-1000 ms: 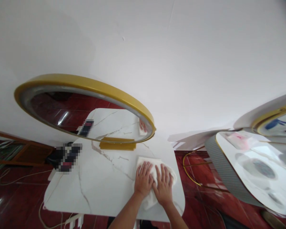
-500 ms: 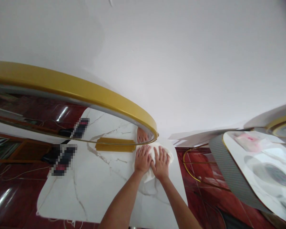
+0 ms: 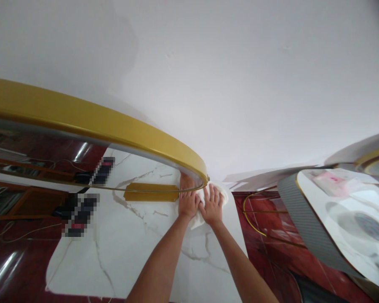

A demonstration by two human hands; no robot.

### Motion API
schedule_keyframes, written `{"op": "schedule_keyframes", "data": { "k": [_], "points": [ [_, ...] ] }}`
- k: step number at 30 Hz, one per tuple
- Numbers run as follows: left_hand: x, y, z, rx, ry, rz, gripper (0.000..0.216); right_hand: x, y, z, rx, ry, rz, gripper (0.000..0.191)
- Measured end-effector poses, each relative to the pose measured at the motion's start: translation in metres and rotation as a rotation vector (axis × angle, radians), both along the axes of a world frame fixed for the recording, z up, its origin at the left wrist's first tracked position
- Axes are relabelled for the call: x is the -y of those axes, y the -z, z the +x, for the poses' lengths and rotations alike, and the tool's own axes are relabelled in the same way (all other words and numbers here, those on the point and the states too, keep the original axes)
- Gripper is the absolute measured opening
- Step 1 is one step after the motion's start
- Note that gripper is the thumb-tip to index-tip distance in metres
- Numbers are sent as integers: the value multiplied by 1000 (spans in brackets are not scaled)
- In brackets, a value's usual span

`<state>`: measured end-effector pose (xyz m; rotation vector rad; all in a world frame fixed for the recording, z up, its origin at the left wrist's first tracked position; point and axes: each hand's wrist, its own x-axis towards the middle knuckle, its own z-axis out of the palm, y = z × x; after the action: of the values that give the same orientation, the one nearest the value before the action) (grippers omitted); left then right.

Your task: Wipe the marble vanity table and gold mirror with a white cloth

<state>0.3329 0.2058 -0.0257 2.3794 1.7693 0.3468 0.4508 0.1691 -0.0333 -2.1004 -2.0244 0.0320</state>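
Observation:
Both my hands lie flat, side by side, on a white cloth (image 3: 222, 196) at the far right of a white marble table (image 3: 139, 244). My left hand (image 3: 187, 203) presses the cloth with its fingers stretched out, its fingertips slipping under the rim of a gold-framed oval mirror (image 3: 120, 134). My right hand (image 3: 212, 204) is spread on the cloth just to the right. The cloth sits close to the mirror's gold base (image 3: 150, 192), and the mirror reflects the hand and the table top.
A dark blurred object (image 3: 78, 208) lies at the table's left rear edge. A second white table (image 3: 344, 214) with a ribbed side and a pink item stands at right. Red tiled floor with loose cables surrounds both. A white wall is behind.
Both hands have pushed the cloth away from me across the table, from the near right part up to the mirror's rim. My head has moved closer to the mirror.

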Motion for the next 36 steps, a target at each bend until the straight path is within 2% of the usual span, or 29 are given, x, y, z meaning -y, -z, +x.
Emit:
{"op": "schedule_keyframes", "data": {
  "k": [9, 14, 23, 31, 36],
  "points": [
    [6, 3, -2, 13, 16, 53, 45, 5, -1, 0, 29, 12, 1, 69],
    [25, 3, -10, 42, 58, 131, 46, 22, -2, -3, 40, -8, -4, 69],
    [81, 2, -28, 37, 55, 153, 48, 75, -10, -24, 10, -23, -7, 71],
    [145, -5, -55, 11, -14, 168, 47, 133, -9, -49, -35, -85, -5, 71],
    [187, 3, -82, -48, -17, 171, 53, 170, -6, -72, -71, -106, -7, 70]
  ]
}}
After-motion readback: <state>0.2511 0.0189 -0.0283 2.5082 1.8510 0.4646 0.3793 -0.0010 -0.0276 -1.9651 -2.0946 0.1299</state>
